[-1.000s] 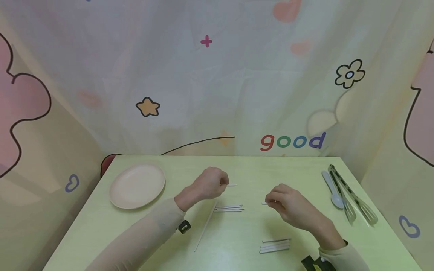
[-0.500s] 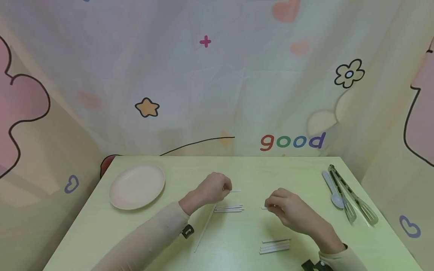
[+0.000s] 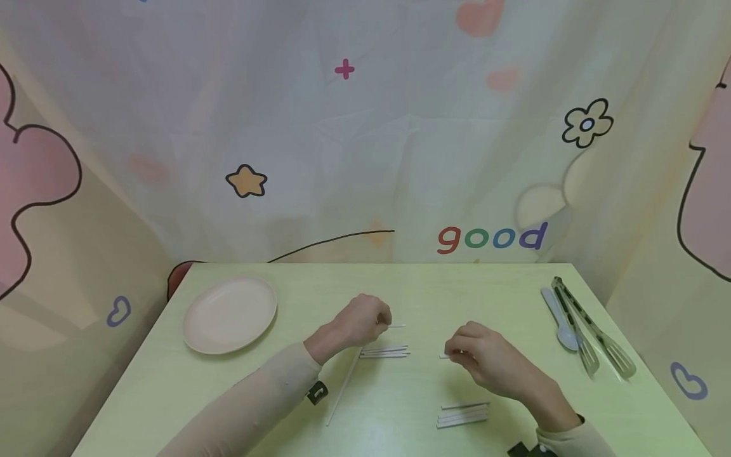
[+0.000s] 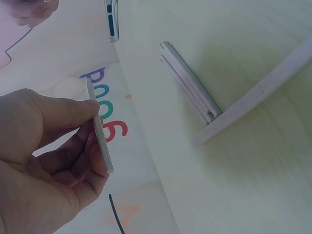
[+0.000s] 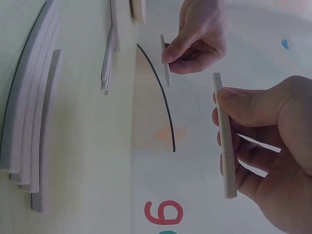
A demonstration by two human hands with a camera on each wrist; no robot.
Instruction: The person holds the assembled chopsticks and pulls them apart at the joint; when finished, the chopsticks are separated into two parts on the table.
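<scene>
My left hand (image 3: 356, 318) pinches a short white stick (image 4: 100, 127) between thumb and fingers, held above the table. A similar short white stick (image 5: 225, 141) is gripped between the thumb and fingertips of my right hand (image 3: 491, 357), also raised off the table. Below my left hand lies a row of several short sticks (image 3: 385, 352), their left ends close to a longer slanting stick (image 3: 344, 388). Nearer the front, under my right hand, is another group of several short sticks (image 3: 462, 416) lying side by side, one slightly apart.
A pale round plate (image 3: 231, 315) lies at the table's left. On the right are a light spoon (image 3: 559, 320), a slotted utensil (image 3: 586, 355) and a longer slotted one (image 3: 617, 358). Behind the table (image 3: 400, 419) hangs a printed curtain (image 3: 365, 139).
Both hands have come slightly down and toward the person, each keeping its stick. My left hand has also shifted a little to the right. The sticks on the table have not moved.
</scene>
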